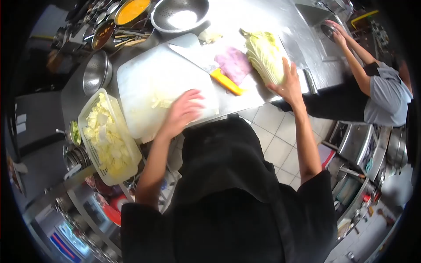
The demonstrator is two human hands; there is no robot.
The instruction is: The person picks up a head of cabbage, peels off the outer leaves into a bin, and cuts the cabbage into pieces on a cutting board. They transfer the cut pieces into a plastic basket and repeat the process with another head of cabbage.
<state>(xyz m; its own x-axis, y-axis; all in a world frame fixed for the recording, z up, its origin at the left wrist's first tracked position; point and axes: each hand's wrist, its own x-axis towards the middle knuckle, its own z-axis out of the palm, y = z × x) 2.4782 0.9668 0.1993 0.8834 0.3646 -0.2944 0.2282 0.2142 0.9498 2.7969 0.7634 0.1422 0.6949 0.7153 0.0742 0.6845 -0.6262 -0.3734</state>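
Grip of the right hand [287, 85]: closed round the near end and right side of a whole cabbage [265, 55], which lies on the tabletop [245, 94], right of the white board [147, 76]. Left hand [184, 109]: over the near right part of the board, fingers loosely extended, nothing seen held; cabbage pieces [160, 101] just beside the fingertips.

Knife [226, 82]: blade across the board's far right part, yellow handle beside a crumpled pink item [234, 63], material uncertain.

Visibility: left hand motion-blurred, palm side hidden, contact with the board not determinable. Glare washes out the far tabletop. Pot rims cut off at the far left; co-worker [388, 96] partly lost in shadow at right, hands on a round metal vessel [328, 30] by the sink [309, 17].

Containers: pale slatted basket [133, 144], left of the board, holding chopped leaves [105, 136]. Beyond it, metal bowls [94, 72], nested. Far side: large metal bowl [164, 22], bright inside; pot of orange liquid [131, 11]; smaller pot, dark reddish contents [104, 35]; container of utensils [136, 38]. Near left: small vessel with green pieces [75, 132].
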